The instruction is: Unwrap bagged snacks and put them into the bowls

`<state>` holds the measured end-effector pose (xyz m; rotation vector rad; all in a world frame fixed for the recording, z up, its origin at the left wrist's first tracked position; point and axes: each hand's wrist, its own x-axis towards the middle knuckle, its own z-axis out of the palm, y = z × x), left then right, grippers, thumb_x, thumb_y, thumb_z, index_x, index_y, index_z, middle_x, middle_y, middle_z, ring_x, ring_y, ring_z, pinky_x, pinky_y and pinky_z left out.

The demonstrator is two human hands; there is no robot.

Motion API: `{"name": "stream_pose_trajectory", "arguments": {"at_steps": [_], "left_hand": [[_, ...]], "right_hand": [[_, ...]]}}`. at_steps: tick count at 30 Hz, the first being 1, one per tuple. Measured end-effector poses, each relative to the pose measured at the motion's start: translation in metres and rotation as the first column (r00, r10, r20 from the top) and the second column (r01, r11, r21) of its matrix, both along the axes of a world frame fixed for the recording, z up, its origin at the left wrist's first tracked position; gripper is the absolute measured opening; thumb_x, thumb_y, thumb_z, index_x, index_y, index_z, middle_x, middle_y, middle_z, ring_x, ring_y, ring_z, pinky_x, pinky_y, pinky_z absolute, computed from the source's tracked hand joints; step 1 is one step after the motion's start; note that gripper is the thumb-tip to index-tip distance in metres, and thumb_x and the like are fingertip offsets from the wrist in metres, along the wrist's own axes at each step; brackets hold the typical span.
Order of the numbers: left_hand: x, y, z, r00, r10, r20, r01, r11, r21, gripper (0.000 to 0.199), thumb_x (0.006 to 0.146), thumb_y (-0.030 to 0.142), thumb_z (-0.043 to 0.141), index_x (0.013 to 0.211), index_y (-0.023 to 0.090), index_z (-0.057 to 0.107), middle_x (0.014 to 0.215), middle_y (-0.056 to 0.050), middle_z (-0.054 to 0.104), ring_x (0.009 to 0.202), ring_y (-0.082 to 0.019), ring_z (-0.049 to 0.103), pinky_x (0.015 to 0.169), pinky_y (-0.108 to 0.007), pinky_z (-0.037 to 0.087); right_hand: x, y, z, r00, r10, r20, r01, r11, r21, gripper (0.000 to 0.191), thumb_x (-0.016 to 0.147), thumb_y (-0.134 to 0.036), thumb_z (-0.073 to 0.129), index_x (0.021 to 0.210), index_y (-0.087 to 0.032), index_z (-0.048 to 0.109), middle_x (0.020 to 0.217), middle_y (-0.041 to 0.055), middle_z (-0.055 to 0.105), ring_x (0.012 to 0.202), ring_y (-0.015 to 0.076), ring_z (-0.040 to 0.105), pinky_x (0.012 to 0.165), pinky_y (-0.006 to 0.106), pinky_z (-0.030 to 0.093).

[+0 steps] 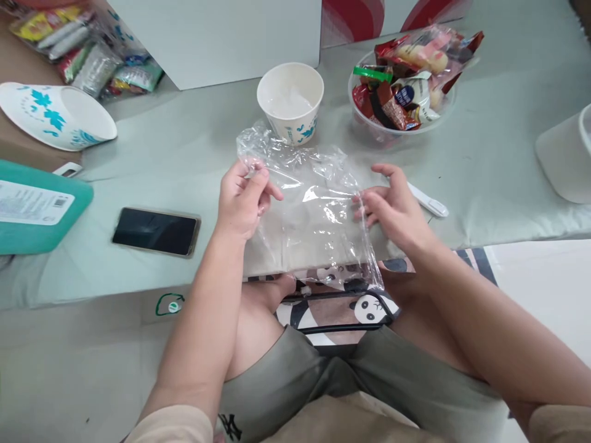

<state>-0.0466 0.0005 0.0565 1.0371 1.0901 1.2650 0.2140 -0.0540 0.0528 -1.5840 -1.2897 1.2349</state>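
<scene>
A thin, clear plastic bag (314, 212) is spread between my hands, its lower part hanging past the table's front edge. My left hand (244, 195) pinches its upper left part between thumb and fingers. At the bag's right side, my right hand (390, 206) has its thumb and lower fingers closed on the edge, the index finger raised apart. Just beyond the bag stands a white paper cup (290, 98) with blue leaf prints and something whitish inside. A white plastic tool (429, 200) lies partly hidden behind my right hand.
A clear bowl (355, 123) of wrapped snacks stands back right; a white container (566, 157) is far right. Left are a phone (156, 231), a green bottle (41, 209), a tipped paper cup (55, 117) and packaged snacks (96, 67). A white box (221, 37) stands behind.
</scene>
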Motion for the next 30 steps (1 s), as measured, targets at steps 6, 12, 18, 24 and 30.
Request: {"name": "stream_pose_trajectory", "arguments": {"at_steps": [6, 12, 18, 24, 30], "left_hand": [[0.002, 0.000, -0.002, 0.996, 0.015, -0.089, -0.014, 1.000, 0.004, 0.041, 0.069, 0.049, 0.088, 0.077, 0.024, 0.056, 0.049, 0.003, 0.064, 0.033, -0.008, 0.045, 0.033, -0.024, 0.015], [-0.008, 0.004, -0.006, 0.985, 0.094, -0.142, -0.099, 0.995, -0.027, 0.032, 0.072, 0.040, 0.085, 0.075, 0.022, 0.058, 0.049, 0.002, 0.061, 0.038, -0.009, 0.052, 0.032, -0.022, 0.012], [-0.006, 0.002, 0.000, 0.998, 0.056, 0.008, -0.055, 0.997, -0.059, 0.027, 0.066, 0.032, 0.081, 0.069, 0.022, 0.057, 0.052, 0.001, 0.061, 0.047, -0.012, 0.063, 0.033, -0.020, 0.010], [-0.004, -0.004, 0.008, 0.957, -0.274, 0.101, 0.278, 0.960, -0.028, 0.017, 0.063, 0.028, 0.073, 0.061, 0.021, 0.058, 0.055, -0.001, 0.068, 0.036, -0.009, 0.051, 0.032, -0.018, 0.010], [-0.007, -0.005, 0.004, 0.920, -0.385, 0.079, 0.389, 0.921, -0.036, 0.020, 0.065, 0.030, 0.073, 0.063, 0.019, 0.057, 0.056, -0.004, 0.071, 0.030, -0.006, 0.043, 0.031, -0.018, 0.011]], "right_hand": [[-0.001, -0.006, 0.003, 0.946, 0.083, 0.315, -0.088, 0.996, 0.002, 0.058, 0.083, -0.019, 0.063, 0.140, -0.022, 0.054, 0.076, 0.0016, 0.075, 0.063, 0.0202, 0.070, 0.065, 0.036, 0.055], [0.018, -0.003, -0.008, 0.995, -0.073, 0.068, 0.076, 0.996, -0.045, 0.043, 0.088, -0.024, 0.060, 0.130, -0.023, 0.064, 0.081, 0.0052, 0.079, 0.060, 0.0213, 0.072, 0.056, 0.035, 0.057], [0.016, -0.001, -0.005, 0.935, -0.232, -0.269, 0.186, 0.965, -0.187, 0.038, 0.081, -0.021, 0.058, 0.119, -0.027, 0.060, 0.082, 0.0028, 0.076, 0.071, 0.0212, 0.075, 0.057, 0.032, 0.060], [0.008, 0.019, 0.002, 0.969, -0.186, -0.160, 0.165, 0.977, -0.137, 0.067, 0.084, -0.042, 0.072, 0.142, -0.030, 0.041, 0.102, 0.0043, 0.074, 0.078, 0.0200, 0.073, 0.059, 0.031, 0.060], [0.004, 0.030, 0.009, 0.977, 0.023, 0.212, 0.000, 0.994, -0.106, 0.019, 0.083, -0.027, 0.071, 0.099, -0.018, 0.068, 0.064, -0.0010, 0.062, 0.053, 0.0124, 0.055, 0.048, 0.026, 0.040]]}}
